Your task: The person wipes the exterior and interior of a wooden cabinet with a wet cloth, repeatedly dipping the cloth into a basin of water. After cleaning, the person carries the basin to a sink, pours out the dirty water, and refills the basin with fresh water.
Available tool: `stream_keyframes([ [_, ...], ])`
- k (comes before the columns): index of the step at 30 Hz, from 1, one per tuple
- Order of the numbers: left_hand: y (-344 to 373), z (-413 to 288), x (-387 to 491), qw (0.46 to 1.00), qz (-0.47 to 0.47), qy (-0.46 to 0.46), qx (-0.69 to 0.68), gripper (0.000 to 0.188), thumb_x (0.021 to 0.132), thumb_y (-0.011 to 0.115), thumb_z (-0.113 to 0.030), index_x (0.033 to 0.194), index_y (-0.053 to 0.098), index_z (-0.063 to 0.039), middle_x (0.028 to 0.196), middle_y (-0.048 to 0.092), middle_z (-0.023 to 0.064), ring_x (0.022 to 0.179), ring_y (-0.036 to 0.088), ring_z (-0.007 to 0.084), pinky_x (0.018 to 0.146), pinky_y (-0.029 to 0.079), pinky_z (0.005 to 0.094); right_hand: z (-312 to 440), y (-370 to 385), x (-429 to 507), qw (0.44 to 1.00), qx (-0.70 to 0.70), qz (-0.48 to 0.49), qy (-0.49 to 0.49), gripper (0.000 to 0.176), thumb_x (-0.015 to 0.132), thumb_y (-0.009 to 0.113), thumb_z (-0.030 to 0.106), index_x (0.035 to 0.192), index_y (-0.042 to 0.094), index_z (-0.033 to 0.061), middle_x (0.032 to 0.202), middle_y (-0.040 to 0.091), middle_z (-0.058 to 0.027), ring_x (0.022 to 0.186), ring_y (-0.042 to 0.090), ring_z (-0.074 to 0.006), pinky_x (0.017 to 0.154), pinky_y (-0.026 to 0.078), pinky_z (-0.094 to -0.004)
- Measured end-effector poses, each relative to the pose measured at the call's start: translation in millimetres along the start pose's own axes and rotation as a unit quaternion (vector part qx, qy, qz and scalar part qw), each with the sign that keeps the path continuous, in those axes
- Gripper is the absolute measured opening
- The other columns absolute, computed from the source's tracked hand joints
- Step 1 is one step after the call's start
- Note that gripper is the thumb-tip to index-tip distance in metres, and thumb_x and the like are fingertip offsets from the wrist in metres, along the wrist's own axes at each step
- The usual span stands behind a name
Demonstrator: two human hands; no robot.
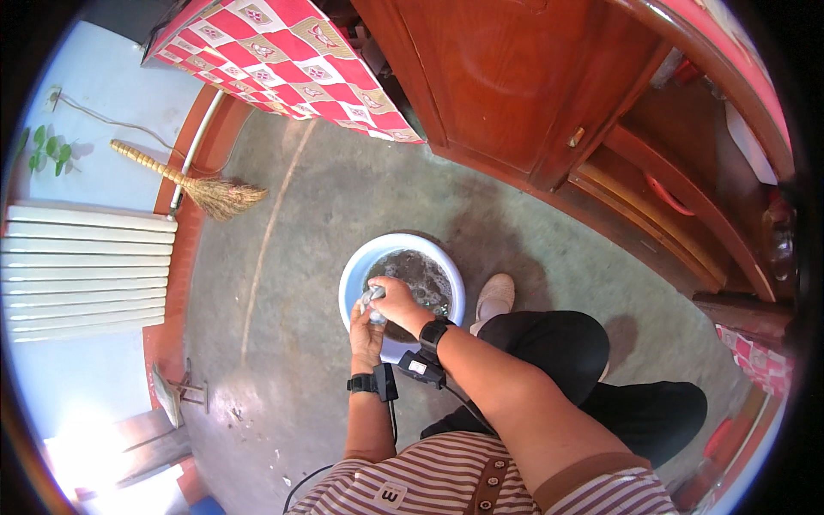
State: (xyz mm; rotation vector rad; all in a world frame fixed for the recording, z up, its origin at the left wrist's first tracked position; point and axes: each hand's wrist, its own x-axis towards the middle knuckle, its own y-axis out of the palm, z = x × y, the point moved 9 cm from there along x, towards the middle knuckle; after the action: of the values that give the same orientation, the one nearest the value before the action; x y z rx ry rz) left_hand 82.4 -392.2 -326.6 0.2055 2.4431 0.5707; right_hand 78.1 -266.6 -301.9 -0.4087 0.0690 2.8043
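Observation:
A pale blue-white plastic basin [456, 270] stands on the floor in front of me, with dark, sudsy water [412, 264] in it. Over the basin's left part, both hands hold a small wet greyish cloth [375, 302], bunched up; its exact kind is hard to tell. My left hand [367, 335] grips it from below and the left. From the upper right, my right hand [398, 301] closes its fingers on the same cloth. Each wrist carries a black strap with a small cabled box.
A reddish-brown wooden cabinet [489, 84] runs along the upper right, beside a red-and-white checked cloth [277, 58]. A straw broom [212, 193] leans at the left wall near a white radiator [90, 270]. My shoe [499, 293] is right of the basin.

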Motion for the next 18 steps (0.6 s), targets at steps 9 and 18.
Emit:
stream_keyframes([
  [9, -24, 16, -25, 0.992, -0.022, 0.018, 0.122, 0.06, 0.083, 0.052, -0.003, 0.14, 0.033, -0.009, 0.127, 0.049, 0.0078, 0.114, 0.051, 0.0227, 0.095, 0.044, 0.0388, 109, 20, -26, 0.985, -0.029, 0.075, -0.154, 0.024, 0.068, 0.068, 0.0, 0.091, 0.063, 0.0039, 0.096, 0.06, -0.0158, 0.092, 0.059, -0.0343, 0.081, 0.048, -0.0394],
  [18, -19, -60, -39, 0.963, -0.154, 0.221, -0.001, 0.024, 0.093, 0.049, -0.009, 0.115, 0.046, -0.017, 0.111, 0.056, 0.0036, 0.102, 0.055, 0.0186, 0.085, 0.048, 0.0343, 128, -18, -32, 0.99, -0.137, -0.01, -0.038, 0.022, 0.072, 0.062, 0.004, 0.094, 0.062, 0.0043, 0.102, 0.059, -0.0169, 0.094, 0.057, -0.0366, 0.082, 0.047, -0.0423],
])
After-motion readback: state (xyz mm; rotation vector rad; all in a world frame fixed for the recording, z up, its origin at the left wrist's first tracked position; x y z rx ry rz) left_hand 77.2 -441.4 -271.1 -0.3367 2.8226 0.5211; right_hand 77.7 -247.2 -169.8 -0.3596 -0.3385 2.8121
